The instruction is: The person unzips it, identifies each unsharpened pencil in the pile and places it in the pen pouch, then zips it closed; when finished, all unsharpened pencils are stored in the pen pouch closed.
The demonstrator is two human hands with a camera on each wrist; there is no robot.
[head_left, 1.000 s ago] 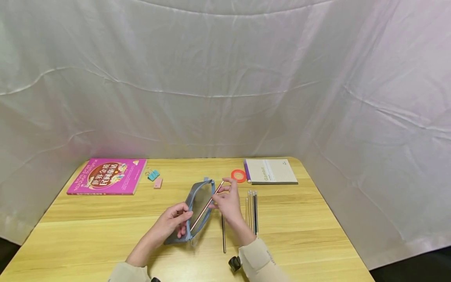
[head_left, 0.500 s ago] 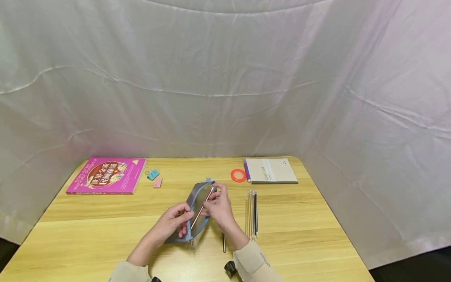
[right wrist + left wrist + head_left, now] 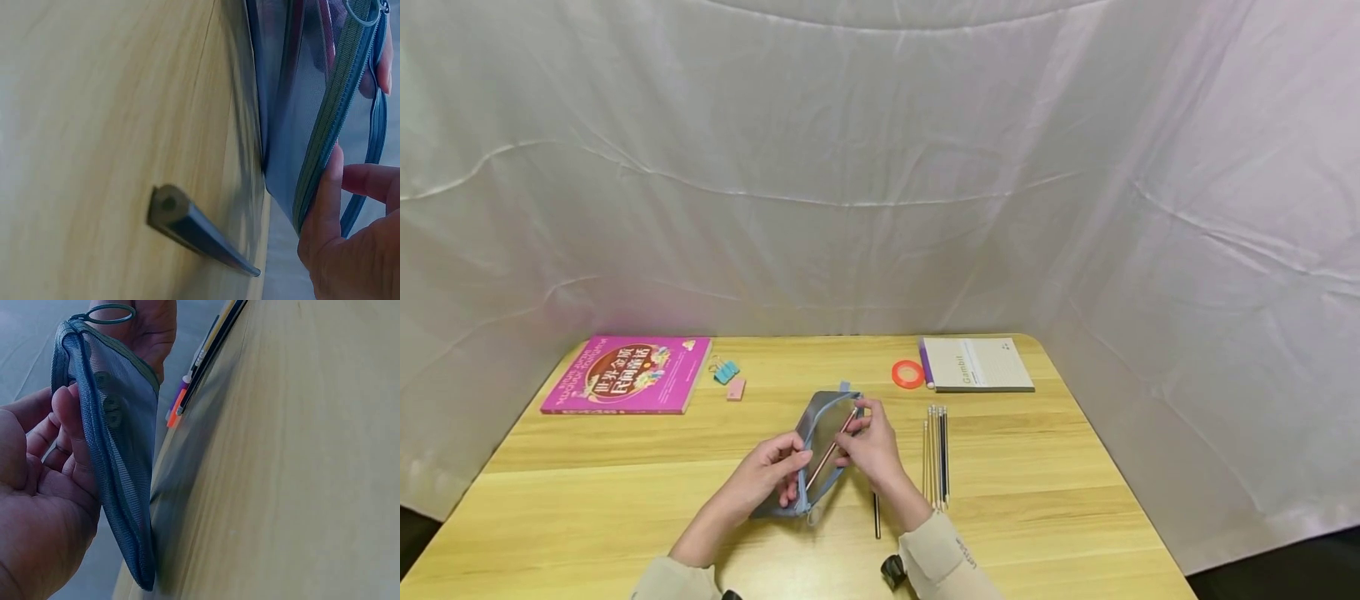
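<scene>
Centrally on the table (image 3: pixel 625 500), the grey-blue mesh pencil case (image 3: pixel 820 450) gaped unzipped; left hand (image 3: pixel 767 475) gripped its 7 o'clock edge, right hand (image 3: pixel 868 446) pinched a pencil (image 3: pixel 829 450) inside. Only the right wrist view showed a dark pencil's (image 3: pixel 200 234) butt.

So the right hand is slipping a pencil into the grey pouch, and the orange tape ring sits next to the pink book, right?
Not quite. The head view shows the orange tape ring beside the grey notebook, not the pink book. The right hand is indeed slipping a pencil into the grey pouch.
</scene>
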